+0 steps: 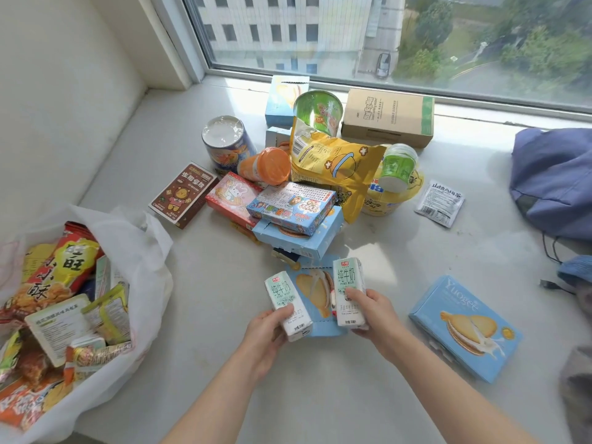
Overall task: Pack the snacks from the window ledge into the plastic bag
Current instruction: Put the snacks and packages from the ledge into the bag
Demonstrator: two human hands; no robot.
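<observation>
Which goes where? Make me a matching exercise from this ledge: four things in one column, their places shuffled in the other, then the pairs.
Things
1. cardboard box
2. plastic bag
3. sachet
4. right carton

Places
A. gripped by the right hand
B. far left, snacks inside
C. by the window
D. alone, right of the yellow tub

Pairs: 1-C, 2-B, 3-D, 4-A
</observation>
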